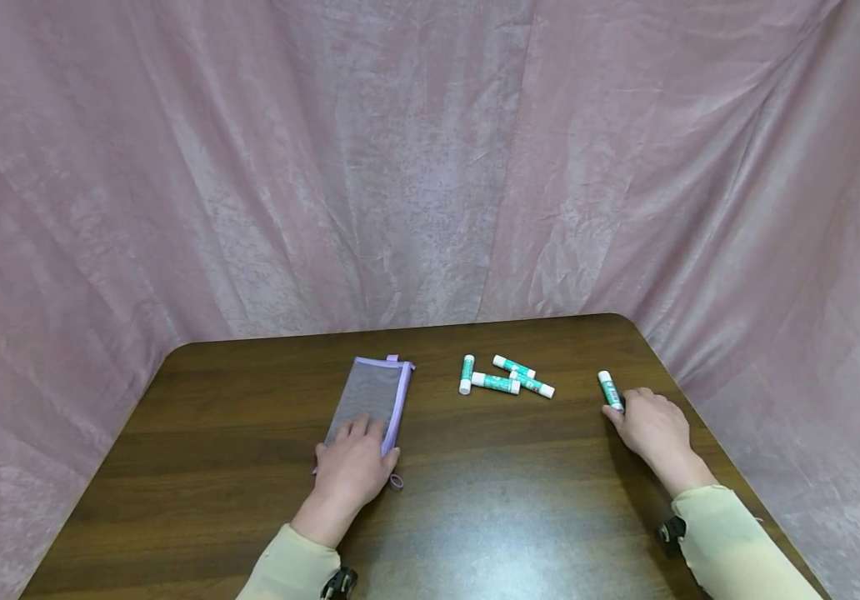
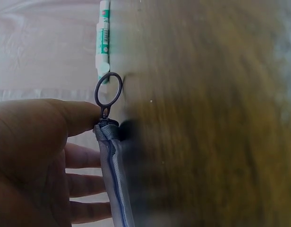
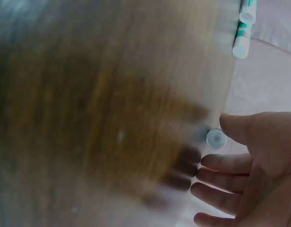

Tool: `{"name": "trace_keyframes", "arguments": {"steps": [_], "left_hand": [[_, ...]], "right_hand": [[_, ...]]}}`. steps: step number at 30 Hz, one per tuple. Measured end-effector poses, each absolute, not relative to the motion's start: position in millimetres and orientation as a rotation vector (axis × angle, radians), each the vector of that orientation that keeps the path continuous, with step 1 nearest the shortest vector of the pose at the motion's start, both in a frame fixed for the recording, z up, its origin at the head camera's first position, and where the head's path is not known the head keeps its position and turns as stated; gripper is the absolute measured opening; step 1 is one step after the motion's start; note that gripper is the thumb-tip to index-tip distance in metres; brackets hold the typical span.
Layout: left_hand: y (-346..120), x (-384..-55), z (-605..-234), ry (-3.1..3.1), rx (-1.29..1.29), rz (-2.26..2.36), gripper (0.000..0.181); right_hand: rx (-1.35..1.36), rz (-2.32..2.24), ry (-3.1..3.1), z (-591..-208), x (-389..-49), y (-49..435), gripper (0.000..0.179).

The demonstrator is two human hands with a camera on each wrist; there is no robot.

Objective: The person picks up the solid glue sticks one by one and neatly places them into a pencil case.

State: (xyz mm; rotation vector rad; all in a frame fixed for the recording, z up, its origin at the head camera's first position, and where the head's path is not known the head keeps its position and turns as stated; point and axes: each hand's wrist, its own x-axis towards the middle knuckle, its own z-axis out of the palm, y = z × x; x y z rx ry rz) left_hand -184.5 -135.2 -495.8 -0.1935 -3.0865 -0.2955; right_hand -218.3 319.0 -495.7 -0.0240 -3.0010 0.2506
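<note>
A grey mesh zipper pouch (image 1: 372, 387) with lilac edging lies flat on the table, left of centre. On its near end rests my left hand (image 1: 352, 467), fingers spread and straight. In the left wrist view, the thumb lies beside the zipper's ring pull (image 2: 108, 89). At the table's right side, a green-and-white glue stick (image 1: 609, 389) points away from me. My right hand (image 1: 655, 425) is at its near end. The right wrist view shows the stick's round end (image 3: 216, 138) between thumb and index finger, a slim gap under it, and the fingers extended.
Several more green-and-white glue sticks (image 1: 496, 382) lie in a loose cluster at the back middle of the brown wooden table (image 1: 475, 467), some touching or overlapping. A pink curtain (image 1: 415, 167) hangs behind the table and along its sides.
</note>
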Motion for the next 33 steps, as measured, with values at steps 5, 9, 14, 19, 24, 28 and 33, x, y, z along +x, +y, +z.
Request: {"name": "trace_keyframes", "arguments": {"steps": [5,9,14,19,24,28,33], "left_hand": [[-133.8,-184.1,-495.6,-3.098,-0.197,-0.295,0.057],[-133.3,-183.4,-495.1,-3.101,-0.202,-0.287,0.057],[-133.1,-183.0,-494.5,-3.105,-0.212,-0.283,0.057],[-133.2,-183.2,-494.4,-3.102,-0.218,-0.282,0.057],[-133.2,-183.6,-494.5,-3.098,-0.217,-0.29,0.058],[-133.5,-184.8,-494.5,-3.083,-0.218,-0.286,0.057],[-133.8,-184.6,-494.6,-3.034,-0.208,-0.3,0.054]], "right_hand": [[-0.046,0.257,-2.982,-495.6,-220.0,319.0,0.036],[-0.059,0.263,-2.984,-493.7,-221.8,319.1,0.038],[-0.095,0.255,-3.021,-492.1,-223.5,318.7,0.038],[-0.123,0.276,-3.039,-491.8,-222.9,318.7,0.038],[-0.123,0.312,-3.03,-491.8,-219.9,318.5,0.04],[-0.107,0.331,-3.034,-491.9,-218.0,319.3,0.039],[-0.096,0.324,-3.025,-492.0,-216.1,321.8,0.035]]}}
